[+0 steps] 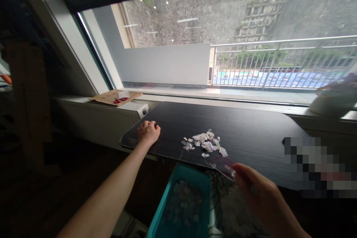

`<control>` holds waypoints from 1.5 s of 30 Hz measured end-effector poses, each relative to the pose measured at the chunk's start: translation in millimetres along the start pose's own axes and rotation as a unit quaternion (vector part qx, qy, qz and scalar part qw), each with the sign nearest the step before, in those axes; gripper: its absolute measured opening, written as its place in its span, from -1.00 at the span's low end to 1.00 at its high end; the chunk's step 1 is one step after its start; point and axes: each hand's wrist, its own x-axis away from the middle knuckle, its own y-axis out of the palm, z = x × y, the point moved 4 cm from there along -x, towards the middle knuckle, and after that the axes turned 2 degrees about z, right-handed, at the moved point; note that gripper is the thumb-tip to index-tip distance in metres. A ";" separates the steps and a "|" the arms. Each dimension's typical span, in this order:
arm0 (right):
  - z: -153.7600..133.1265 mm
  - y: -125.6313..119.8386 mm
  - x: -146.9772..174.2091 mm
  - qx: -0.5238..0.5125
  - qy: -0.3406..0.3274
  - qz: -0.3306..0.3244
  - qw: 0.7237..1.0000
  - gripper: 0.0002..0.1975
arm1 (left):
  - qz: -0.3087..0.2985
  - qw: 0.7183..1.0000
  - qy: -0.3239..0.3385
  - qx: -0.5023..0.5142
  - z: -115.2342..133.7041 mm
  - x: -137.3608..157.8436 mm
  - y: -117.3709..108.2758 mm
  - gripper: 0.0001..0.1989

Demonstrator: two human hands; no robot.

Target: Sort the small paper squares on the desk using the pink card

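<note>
My left hand [149,132] rests on the left part of the dark tabletop [251,130] with its fingers curled closed. Whatever may be inside its fingers is hidden. A loose heap of small white paper scraps [206,142] lies between my hands, near the front edge. At that edge, my right hand [251,182] pinches a thin, clear plastic bag [224,165] with a pinkish rim. Small pale bits show on or in the bag. Below the table edge stands a teal bin [206,186] with many similar scraps [182,200] inside.
A window with a sill runs behind the table. At the left, red-handled scissors [119,100] lie on brown paper [103,96] above a white radiator [134,108]. A pale rounded object [329,100] stands on the right sill. The table's right end holds a blurred-out patch [320,167].
</note>
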 end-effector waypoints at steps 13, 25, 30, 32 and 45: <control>9.1 -7.6 8.7 0.030 -0.019 0.010 0.999 -0.79 | -0.001 1.000 -0.002 -0.001 0.7 1.0 -2.0 -0.71; 44.5 -45.5 32.3 0.084 0.037 0.023 0.996 -0.79 | -0.002 1.000 -0.012 0.021 -2.3 -2.4 2.7 -0.71; 35.1 -48.7 21.7 0.075 0.026 0.011 0.997 -0.80 | 0.001 0.999 -0.014 0.041 -3.4 -3.7 3.1 -0.72; 33.5 -48.2 9.2 0.079 0.017 0.023 0.996 -0.78 | 0.006 0.998 -0.015 0.055 -5.0 -5.0 2.6 -0.74; 40.3 -36.4 -25.4 0.112 0.022 -0.008 0.993 -0.74 | 0.118 0.950 0.191 0.218 23.2 59.3 -49.4 -0.84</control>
